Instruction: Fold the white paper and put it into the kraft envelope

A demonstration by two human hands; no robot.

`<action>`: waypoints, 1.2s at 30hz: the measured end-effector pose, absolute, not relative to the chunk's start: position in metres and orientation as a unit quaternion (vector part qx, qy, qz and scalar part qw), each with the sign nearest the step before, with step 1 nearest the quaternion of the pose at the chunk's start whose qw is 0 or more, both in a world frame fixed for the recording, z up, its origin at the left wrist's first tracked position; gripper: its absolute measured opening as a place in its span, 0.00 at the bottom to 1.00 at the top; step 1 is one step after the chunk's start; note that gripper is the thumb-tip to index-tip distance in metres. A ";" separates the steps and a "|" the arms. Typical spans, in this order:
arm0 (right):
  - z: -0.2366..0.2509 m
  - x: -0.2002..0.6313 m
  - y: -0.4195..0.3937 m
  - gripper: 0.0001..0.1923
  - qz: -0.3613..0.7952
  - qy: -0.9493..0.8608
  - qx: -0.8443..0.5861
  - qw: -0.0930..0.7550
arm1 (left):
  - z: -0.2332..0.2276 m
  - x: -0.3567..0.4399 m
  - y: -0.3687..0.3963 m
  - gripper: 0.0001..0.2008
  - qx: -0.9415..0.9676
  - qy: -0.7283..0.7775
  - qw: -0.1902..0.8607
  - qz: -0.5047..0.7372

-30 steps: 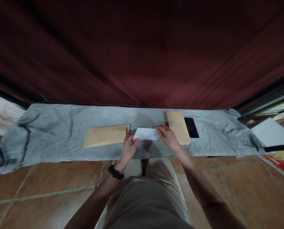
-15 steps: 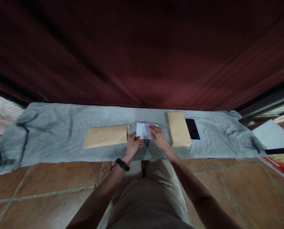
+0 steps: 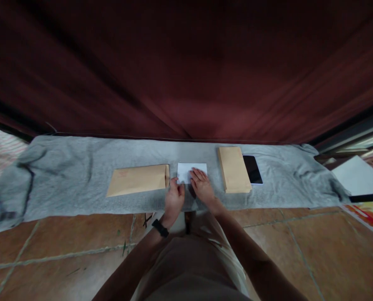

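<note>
Head view: a grey cloth (image 3: 136,150) spreads beneath the fingers. A long brown envelope (image 3: 139,179) lies just left of the left hand (image 3: 174,200)'s fingers, a stack of brown envelopes (image 3: 235,169) right of the right hand (image 3: 201,186)'s. Under the right fingers, outstretched and close together, white paper (image 3: 184,169) lies flat; left thumb and forefinger bend near its corner (pinching or not, I cannot tell). Farther right of the fingers: a dark phone (image 3: 253,169).
</note>
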State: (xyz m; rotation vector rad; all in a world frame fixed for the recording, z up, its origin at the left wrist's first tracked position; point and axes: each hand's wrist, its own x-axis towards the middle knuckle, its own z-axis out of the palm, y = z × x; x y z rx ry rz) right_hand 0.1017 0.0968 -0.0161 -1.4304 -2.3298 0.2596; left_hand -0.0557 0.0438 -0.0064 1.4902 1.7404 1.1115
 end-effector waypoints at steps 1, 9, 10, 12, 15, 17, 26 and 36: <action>-0.016 0.101 0.096 0.22 0.093 -0.831 -0.514 0.194 | -0.006 -0.053 0.039 0.15 0.608 0.647 0.241 0.392; -0.022 0.101 0.095 0.28 0.092 -0.835 -0.518 0.162 | -0.012 -0.035 0.071 0.29 0.765 0.609 0.056 0.203; -0.023 0.100 0.095 0.28 0.088 -0.831 -0.525 0.161 | -0.014 -0.036 0.077 0.30 0.765 0.613 0.056 0.188; -0.024 0.098 0.095 0.28 0.082 -0.827 -0.531 0.163 | -0.017 -0.037 0.084 0.32 0.766 0.619 0.056 0.165; -0.024 0.097 0.094 0.27 0.077 -0.827 -0.531 0.171 | -0.018 -0.040 0.089 0.32 0.768 0.622 0.056 0.144; -0.024 0.097 0.094 0.26 0.074 -0.826 -0.530 0.178 | -0.019 -0.041 0.091 0.31 0.765 0.627 0.053 0.137; -0.026 0.097 0.102 0.24 0.098 -0.809 -0.536 0.220 | -0.024 -0.041 0.095 0.30 0.749 0.645 0.036 0.145; -0.023 0.091 0.117 0.25 0.088 -0.818 -0.538 0.184 | -0.026 -0.044 0.097 0.29 0.755 0.634 0.044 0.159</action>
